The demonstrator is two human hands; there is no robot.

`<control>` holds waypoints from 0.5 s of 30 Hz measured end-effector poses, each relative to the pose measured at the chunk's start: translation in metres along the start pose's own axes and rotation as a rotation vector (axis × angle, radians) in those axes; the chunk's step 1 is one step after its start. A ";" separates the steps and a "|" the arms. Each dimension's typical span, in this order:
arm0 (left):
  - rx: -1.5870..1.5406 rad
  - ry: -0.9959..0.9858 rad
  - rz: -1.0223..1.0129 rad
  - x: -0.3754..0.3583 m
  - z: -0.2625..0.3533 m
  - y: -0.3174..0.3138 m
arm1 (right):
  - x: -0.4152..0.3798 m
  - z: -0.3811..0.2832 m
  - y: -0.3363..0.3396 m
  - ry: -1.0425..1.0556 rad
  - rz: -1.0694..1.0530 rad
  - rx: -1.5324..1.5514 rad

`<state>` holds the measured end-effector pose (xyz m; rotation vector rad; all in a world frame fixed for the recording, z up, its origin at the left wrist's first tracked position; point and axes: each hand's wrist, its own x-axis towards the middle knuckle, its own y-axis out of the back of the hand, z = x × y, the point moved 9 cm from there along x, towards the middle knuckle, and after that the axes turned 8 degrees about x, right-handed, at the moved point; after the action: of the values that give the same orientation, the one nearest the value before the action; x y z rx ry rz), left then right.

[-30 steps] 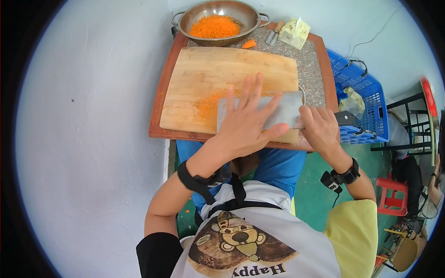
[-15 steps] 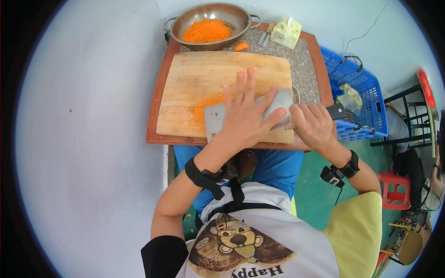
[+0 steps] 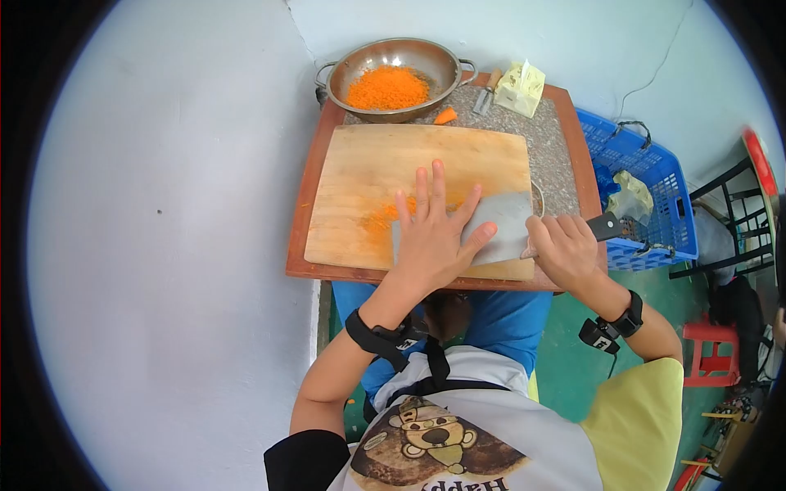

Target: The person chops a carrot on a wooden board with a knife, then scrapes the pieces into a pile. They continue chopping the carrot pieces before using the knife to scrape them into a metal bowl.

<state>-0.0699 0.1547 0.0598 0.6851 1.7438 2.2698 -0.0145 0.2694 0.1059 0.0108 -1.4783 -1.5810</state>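
Observation:
My right hand is wrapped round the black handle of a cleaver, whose broad metal blade lies over the near right part of a wooden cutting board. Flat on the blade rests my left hand, its fingers spread and pointing away from me. Finely chopped carrot is scattered on the board left of and beyond the blade. Part of the blade and whatever is beneath it are hidden by my left hand.
A two-handled metal pan with chopped carrot stands beyond the board. Near it are a carrot piece, a wooden-handled peeler-like tool and a tissue pack. A blue basket and red stool are at right; a wall is at left.
The whole scene has shifted down and slightly right in the view. My left hand sits a little further left relative to the board. The right hand keeps its grip on the cleaver.

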 end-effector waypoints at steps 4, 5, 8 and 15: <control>-0.013 0.025 0.000 -0.003 -0.012 -0.005 | -0.001 0.003 0.002 -0.030 0.001 -0.015; -0.011 0.043 -0.007 -0.004 -0.017 -0.005 | -0.001 0.005 0.003 -0.042 0.003 0.004; -0.003 0.072 -0.026 -0.009 -0.028 -0.007 | -0.004 0.010 0.006 -0.054 0.026 -0.010; 0.009 0.125 -0.047 -0.019 -0.054 -0.014 | -0.013 0.022 0.002 -0.109 -0.015 -0.018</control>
<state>-0.0807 0.1046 0.0319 0.5082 1.8057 2.3196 -0.0186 0.2948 0.1058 -0.0756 -1.5510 -1.6284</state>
